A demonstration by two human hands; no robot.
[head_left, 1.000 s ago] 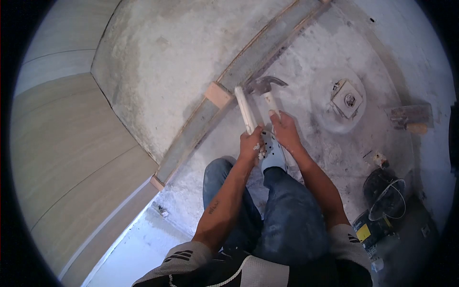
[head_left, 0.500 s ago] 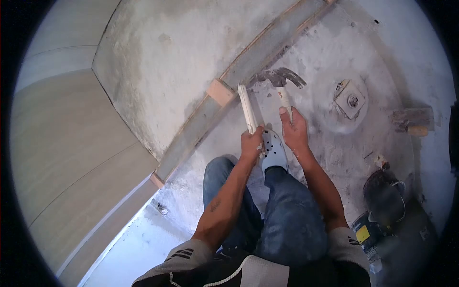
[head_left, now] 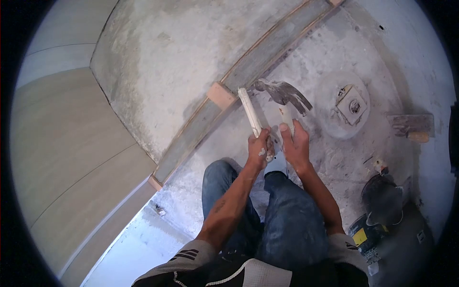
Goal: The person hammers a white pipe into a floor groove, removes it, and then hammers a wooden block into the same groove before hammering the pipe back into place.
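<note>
My left hand (head_left: 258, 147) is wrapped round a pale, whitish stick (head_left: 249, 111), whose far end rests by a small wooden block (head_left: 221, 96) on the long grey strip with wooden edges (head_left: 191, 129). In my right hand (head_left: 295, 144) is the light handle of a claw hammer (head_left: 285, 93). The hammer's dark, dusty head is up, just right of the stick's far end, its claw pointing right. Both hands are close together above my light shoe (head_left: 276, 165).
A round floor patch with a square drain piece (head_left: 354, 105) lies right of the hammer. Further right is a trowel with a wooden handle (head_left: 418, 137). Dark buckets (head_left: 382, 198) stand at the lower right. A tiled wall (head_left: 71, 143) rises at left.
My right hand and the hammer have shifted slightly right and down, with the head tilted more. My left hand has moved a little right along with the stick's near end.
</note>
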